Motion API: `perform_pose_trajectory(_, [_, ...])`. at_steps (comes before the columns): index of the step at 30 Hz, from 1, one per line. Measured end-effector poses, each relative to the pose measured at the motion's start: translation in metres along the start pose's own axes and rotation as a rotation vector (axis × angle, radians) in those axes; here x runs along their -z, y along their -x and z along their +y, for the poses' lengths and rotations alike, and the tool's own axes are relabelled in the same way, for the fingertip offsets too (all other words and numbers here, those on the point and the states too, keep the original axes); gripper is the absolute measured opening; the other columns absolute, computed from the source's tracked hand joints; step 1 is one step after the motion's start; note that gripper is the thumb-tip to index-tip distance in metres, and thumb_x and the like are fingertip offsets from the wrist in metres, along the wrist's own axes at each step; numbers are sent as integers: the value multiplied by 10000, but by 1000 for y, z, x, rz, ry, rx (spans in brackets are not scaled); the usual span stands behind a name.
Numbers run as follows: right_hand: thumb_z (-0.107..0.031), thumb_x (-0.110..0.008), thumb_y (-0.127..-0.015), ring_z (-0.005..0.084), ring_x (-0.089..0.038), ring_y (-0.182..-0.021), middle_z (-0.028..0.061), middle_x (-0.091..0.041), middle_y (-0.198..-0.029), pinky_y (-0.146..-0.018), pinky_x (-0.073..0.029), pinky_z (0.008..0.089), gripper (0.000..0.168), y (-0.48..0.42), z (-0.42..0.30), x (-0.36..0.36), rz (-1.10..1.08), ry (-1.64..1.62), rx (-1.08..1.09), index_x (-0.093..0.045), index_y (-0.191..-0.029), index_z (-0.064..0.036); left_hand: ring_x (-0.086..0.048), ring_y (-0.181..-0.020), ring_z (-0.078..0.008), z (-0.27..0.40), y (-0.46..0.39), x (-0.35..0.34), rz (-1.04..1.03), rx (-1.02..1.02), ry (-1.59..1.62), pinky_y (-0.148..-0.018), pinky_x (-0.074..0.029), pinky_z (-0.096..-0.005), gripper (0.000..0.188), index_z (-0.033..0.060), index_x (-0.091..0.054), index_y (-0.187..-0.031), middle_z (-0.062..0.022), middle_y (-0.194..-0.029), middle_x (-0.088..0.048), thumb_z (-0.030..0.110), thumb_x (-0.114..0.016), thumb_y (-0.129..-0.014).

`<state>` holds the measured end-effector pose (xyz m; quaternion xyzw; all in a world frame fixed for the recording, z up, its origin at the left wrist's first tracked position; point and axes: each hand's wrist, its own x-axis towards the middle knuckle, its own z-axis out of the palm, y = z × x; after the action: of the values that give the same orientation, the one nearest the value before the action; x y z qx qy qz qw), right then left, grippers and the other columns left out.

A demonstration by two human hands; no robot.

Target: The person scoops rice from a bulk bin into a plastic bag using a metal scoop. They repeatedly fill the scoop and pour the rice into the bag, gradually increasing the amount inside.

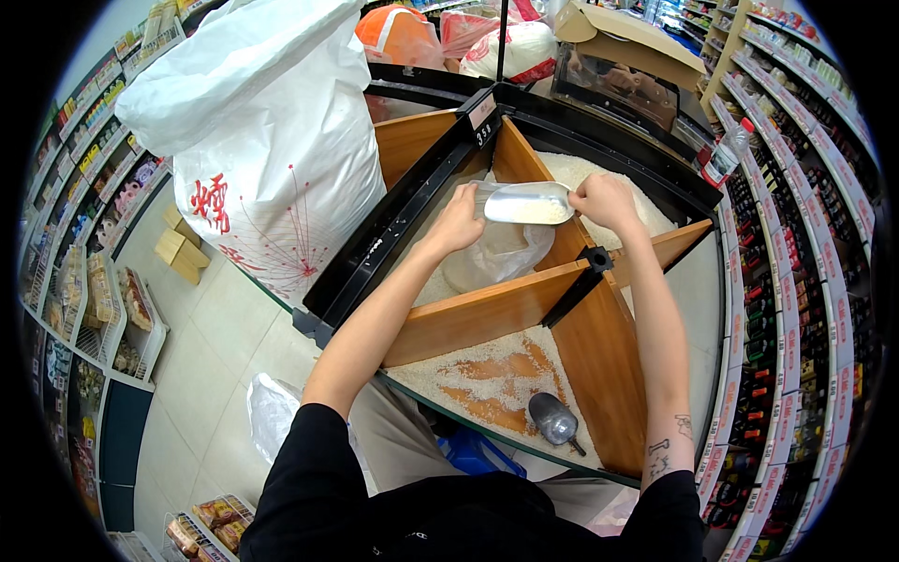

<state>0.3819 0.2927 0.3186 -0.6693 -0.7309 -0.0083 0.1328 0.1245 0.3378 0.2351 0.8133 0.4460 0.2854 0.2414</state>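
My right hand [605, 200] is closed on the handle end of a metal scoop [528, 202], which holds some white rice [534, 212] and points to the left. My left hand [460, 218] grips the rim of a clear plastic bag [509, 253] at the scoop's open end. The lower part of the bag rests in a wood-walled bin compartment, and rice seems to lie inside it. A second, darker metal scoop [555, 420] lies on thinly spread rice in the near compartment.
Wooden dividers [484, 302] and a black bin rim [393, 218] surround the compartments. A large white woven sack [281, 140] stands at the left. Behind the bins are a cardboard box [625, 38] and filled sacks. A capped plastic bottle [728, 151] stands at the right, before stocked shelves.
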Motion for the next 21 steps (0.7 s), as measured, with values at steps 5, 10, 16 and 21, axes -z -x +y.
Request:
perform_pose_trajectory(5, [-269,-622,-727,333,-640,-631,197,-634,-662,-606,-520,412,250,1,-8,-33,150,142,74,-666,-649,-35,-342,-1282,-370,1,0,-2,8,-13,30,-1075,-277,-352,647,-109,-314,-1312,-270,-1370,-334,69,-510,-721])
perform_pose_trajectory(10, [-236,-620,-715,333,-630,-574,178,-619,-605,-556,-515,409,221,2,-16,-56,221,191,126,-651,-617,-40,-343,-1280,-372,-1,0,-2,2,-21,23,-1071,-283,-355,643,-111,-314,-1309,-271,-1366,-338,72,-508,-724])
perform_pose_trajectory(16, [-196,-622,-712,318,-632,-565,170,-620,-599,-538,-510,399,187,5,-21,-61,260,216,151,-653,-615,-39,-356,-1272,-370,-2,0,-3,-1,-32,28,-1066,-291,-353,634,-107,-317,-1307,-266,-1361,-345,67,-505,-728])
perform_pose_trajectory(21, [-174,-616,-710,311,-632,-553,168,-617,-587,-531,-508,394,176,6,-22,-63,275,228,154,-652,-606,-36,-366,-1264,-365,-5,0,-4,5,-40,21,-1052,-312,-347,630,-95,-318,-1313,-255,-1359,-352,68,-501,-732])
